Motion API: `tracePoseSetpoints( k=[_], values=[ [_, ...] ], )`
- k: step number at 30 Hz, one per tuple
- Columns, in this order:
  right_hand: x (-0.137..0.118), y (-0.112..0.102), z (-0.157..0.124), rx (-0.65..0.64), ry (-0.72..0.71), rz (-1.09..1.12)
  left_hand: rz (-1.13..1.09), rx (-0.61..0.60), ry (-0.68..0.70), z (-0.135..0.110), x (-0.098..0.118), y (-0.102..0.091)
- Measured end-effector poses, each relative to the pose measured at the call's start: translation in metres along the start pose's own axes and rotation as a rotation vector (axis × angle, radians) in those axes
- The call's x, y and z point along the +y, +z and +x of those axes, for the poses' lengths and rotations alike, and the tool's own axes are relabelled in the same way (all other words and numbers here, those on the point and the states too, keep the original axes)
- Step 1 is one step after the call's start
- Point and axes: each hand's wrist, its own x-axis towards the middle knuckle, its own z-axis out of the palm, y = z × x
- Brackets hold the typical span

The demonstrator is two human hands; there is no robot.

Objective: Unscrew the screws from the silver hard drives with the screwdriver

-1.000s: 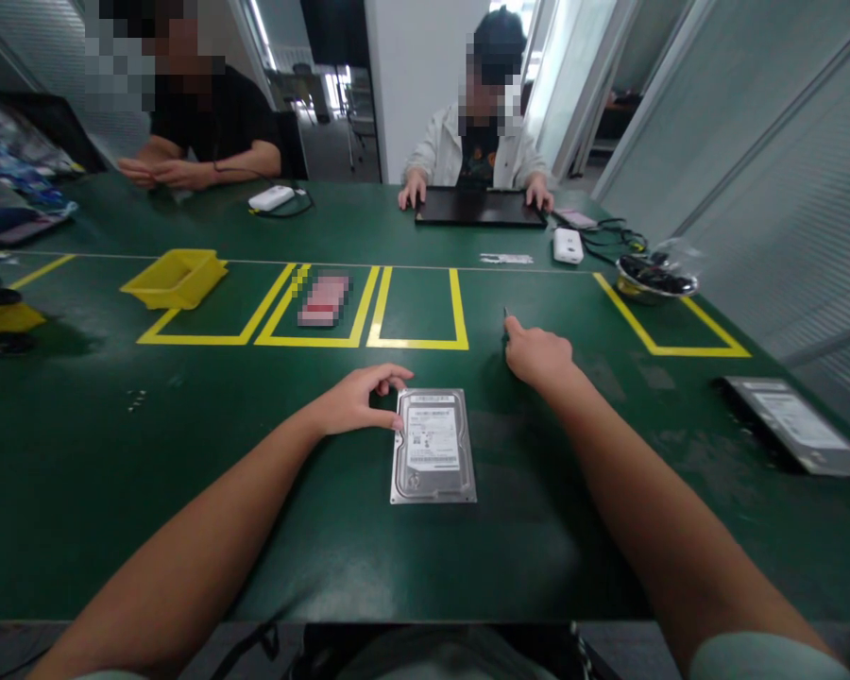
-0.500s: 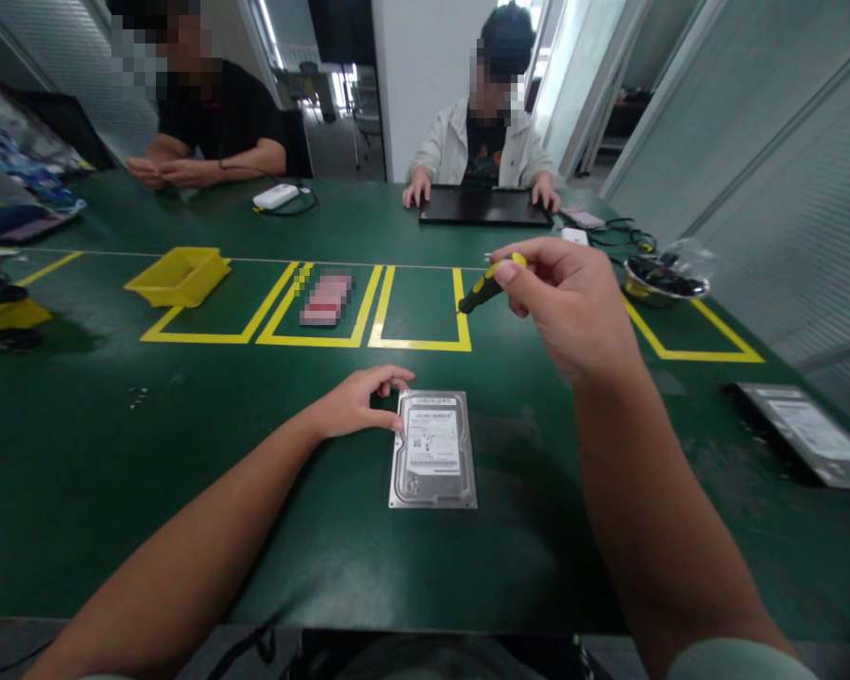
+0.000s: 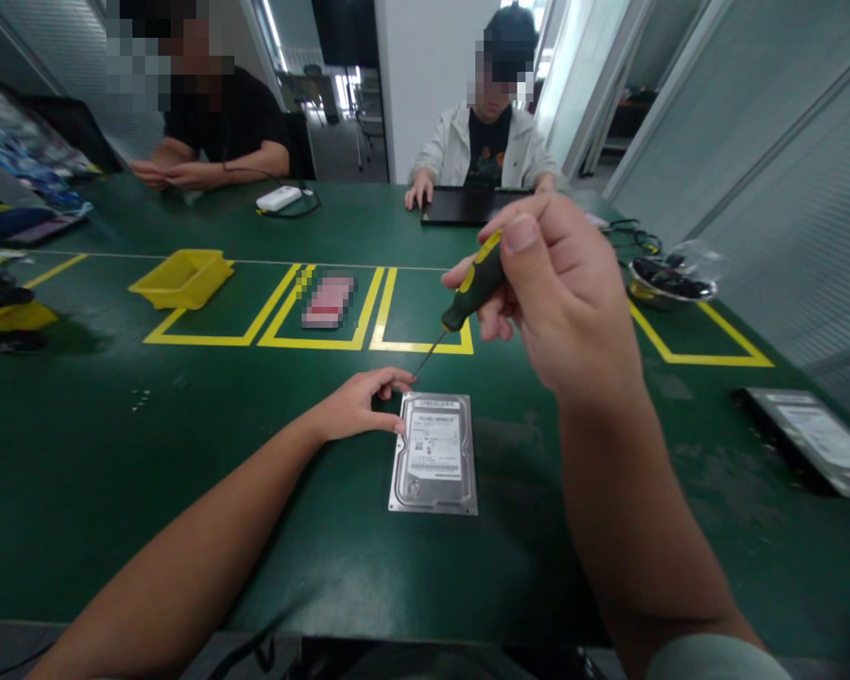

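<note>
Left hand (image 3: 361,404): low, fingers curled, thumb stretched apart. Right hand (image 3: 563,302): higher, thumb and fingers closed in a grip. Worker's forearms (image 3: 219,515): bare, extended forward.

Two hard drives (image 3: 433,449) (image 3: 818,439), one screwdriver (image 3: 476,288), two yellow trays (image 3: 177,295) (image 3: 37,316), one bowl (image 3: 670,295), two co-workers (image 3: 237,113) (image 3: 460,142).

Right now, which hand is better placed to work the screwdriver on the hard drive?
Probably the right hand: it grips the screwdriver, whose shaft slants down toward the hard drive. The left hand, beside the drive's left edge, seems better for steadying.
</note>
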Motion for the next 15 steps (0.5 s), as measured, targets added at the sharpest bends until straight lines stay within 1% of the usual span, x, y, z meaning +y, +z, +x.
tracePoseSetpoints(
  k=[8,12,15],
  values=[
    [0.007,-0.005,-0.002,-0.187,0.078,-0.055,0.015,0.007,0.022,-0.001,-0.002,0.0],
    [0.011,-0.003,-0.004,-0.266,0.054,-0.124,0.014,0.01,0.032,-0.001,-0.003,0.0],
    [0.019,0.003,-0.004,-0.29,0.034,-0.249,0.01,0.024,0.033,-0.002,-0.002,0.0]
  ],
)
